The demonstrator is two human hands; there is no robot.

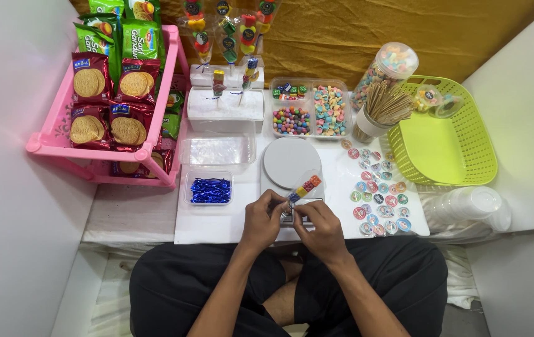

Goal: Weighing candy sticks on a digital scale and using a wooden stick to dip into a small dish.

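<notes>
My left hand (262, 218) and my right hand (319, 226) meet over the near edge of the white board (217, 229). Together they grip the lower end of a candy skewer in a clear wrapper (305, 186), which slants up to the right with several coloured candies inside. It lies over the small white scale with a round platform (292, 162). What is between my fingertips at the wrapper's neck is too small to make out.
A tray of blue twist ties (210, 190) and a tray of clear bags (217, 150) lie to the left. Round stickers (378, 195) spread at right, beside a green basket (448, 140). Candy trays (310, 111), stick cup (380, 112), finished skewers (229, 37) and a pink snack rack (108, 100) stand behind.
</notes>
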